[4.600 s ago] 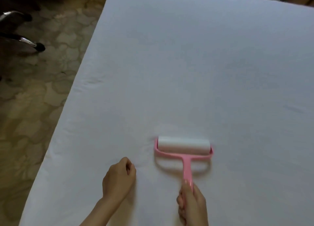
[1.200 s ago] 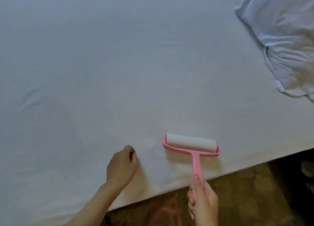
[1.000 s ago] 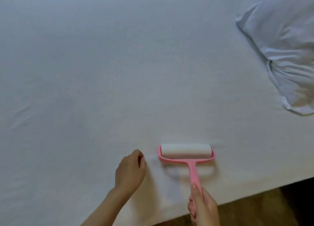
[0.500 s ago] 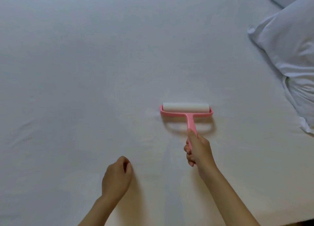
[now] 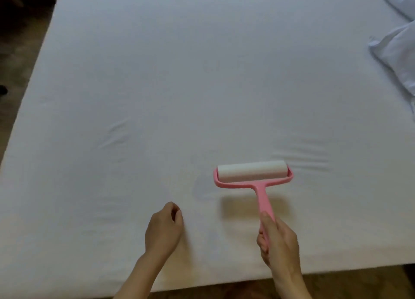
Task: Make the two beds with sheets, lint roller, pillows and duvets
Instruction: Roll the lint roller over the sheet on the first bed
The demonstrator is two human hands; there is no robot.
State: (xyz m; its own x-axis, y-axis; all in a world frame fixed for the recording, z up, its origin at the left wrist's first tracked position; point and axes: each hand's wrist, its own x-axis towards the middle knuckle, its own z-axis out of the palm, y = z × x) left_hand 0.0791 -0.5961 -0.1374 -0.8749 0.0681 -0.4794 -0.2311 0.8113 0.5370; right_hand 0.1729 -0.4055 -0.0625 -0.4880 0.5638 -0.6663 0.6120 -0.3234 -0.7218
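Note:
A white sheet (image 5: 179,85) covers the bed and fills most of the view, with a few small creases. My right hand (image 5: 279,242) grips the pink handle of a lint roller (image 5: 252,174), whose white roll lies on the sheet near the bed's near edge. My left hand (image 5: 164,228) rests on the sheet to the left of the roller, fingers loosely curled and holding nothing. White pillows (image 5: 399,56) lie at the right edge of the bed, partly cut off by the frame.
Patterned floor (image 5: 13,58) shows past the bed's left edge and a strip of it (image 5: 224,293) below the near edge. Small creases (image 5: 301,157) lie right of the roller and others (image 5: 116,132) further left.
My right hand has drawn the roller back toward the near edge after pushing it out across the sheet. The view shifted left, so the pillows sit further right. My left hand stays on the sheet.

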